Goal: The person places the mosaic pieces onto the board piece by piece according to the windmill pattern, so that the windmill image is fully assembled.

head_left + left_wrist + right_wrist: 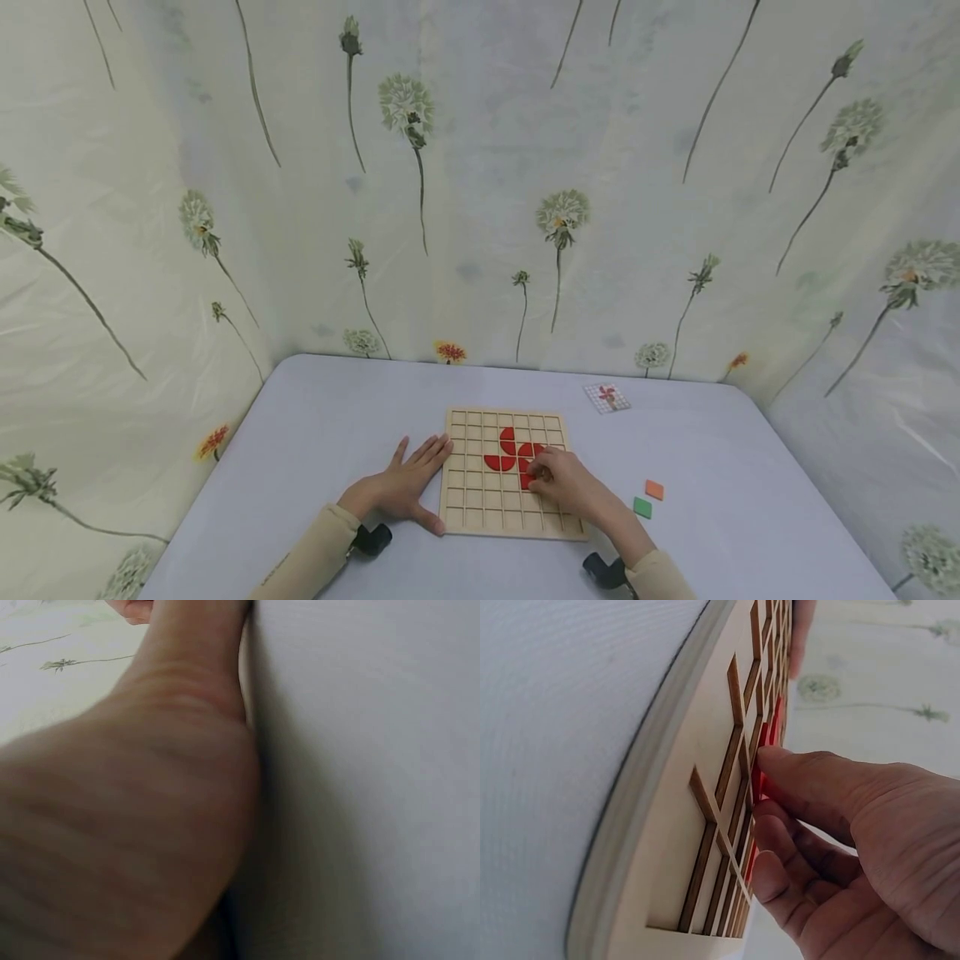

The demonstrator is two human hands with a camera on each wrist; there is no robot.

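Note:
A wooden grid board [468, 500] lies on the table, with several red tiles [500, 462] set in its squares as a pinwheel shape. My right hand [572, 485] is over the right half of the board. Its thumb and fingertips pinch a red tile [762, 766] at the grid, and they partly hide the tiles there. With fingers straight and spread, my left hand [408, 482] touches the board's left edge, fingertips at the upper side and thumb near the lower corner. In the left wrist view the left hand [135, 810] fills much of the frame.
Right of the board lie an orange square tile [654, 490] and a green square tile [642, 507]. A small card [607, 397] printed with a red pinwheel on a grid lies behind the board. A flowered curtain [480, 208] hangs behind the white table [360, 400].

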